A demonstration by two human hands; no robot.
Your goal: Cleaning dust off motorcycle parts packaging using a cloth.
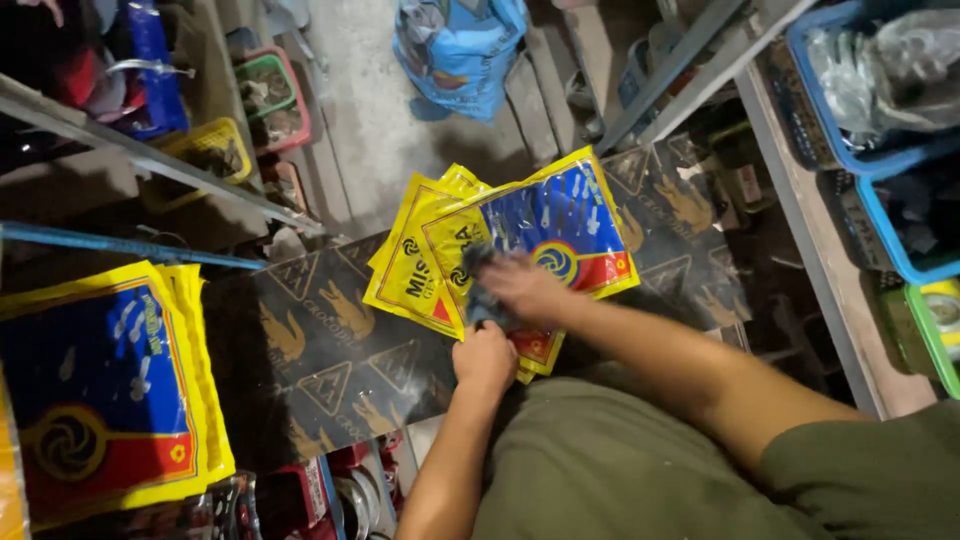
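Note:
A small stack of yellow, blue and red printed packets (560,215) lies on a dark printed board (330,350). My right hand (525,285) presses a dark grey cloth (478,262) onto the top packet. My left hand (485,355) rests at the near edge of the stack, fingers curled on the lower end of the same cloth (488,308). Both arms reach in from the bottom of the view.
A second pile of the same packets (110,385) lies at the left. A blue plastic bag (460,50) sits on the floor beyond. Blue (815,110), green (925,345) and yellow (215,135) crates stand on shelves at both sides. Metal rails (150,160) cross at left.

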